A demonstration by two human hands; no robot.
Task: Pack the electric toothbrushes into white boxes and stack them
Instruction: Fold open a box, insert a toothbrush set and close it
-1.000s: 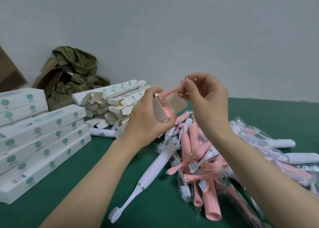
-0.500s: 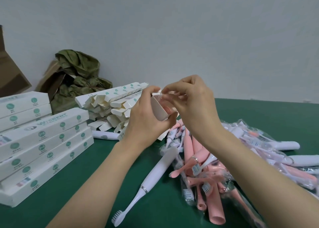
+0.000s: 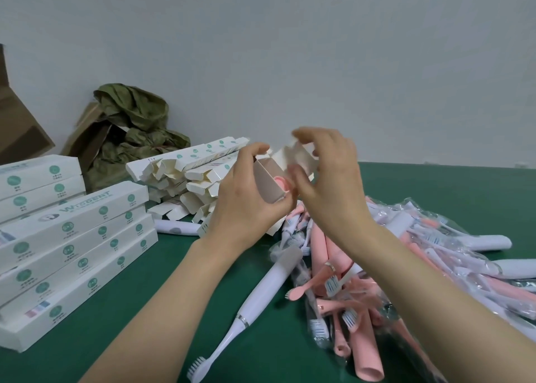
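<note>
Box (image 3: 267, 186) in left hand (image 3: 246, 208), curled grip, long axis receding, open end facing camera, right hand (image 3: 333, 185) blurred, grip unclear

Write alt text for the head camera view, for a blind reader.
A person's left hand grips a white box with a pink toothbrush showing in its open end, while the blurred right hand is at its raised end flap. On the green table are closed boxes stacked at left, empty boxes behind, and heaped white and pink toothbrushes.
</note>
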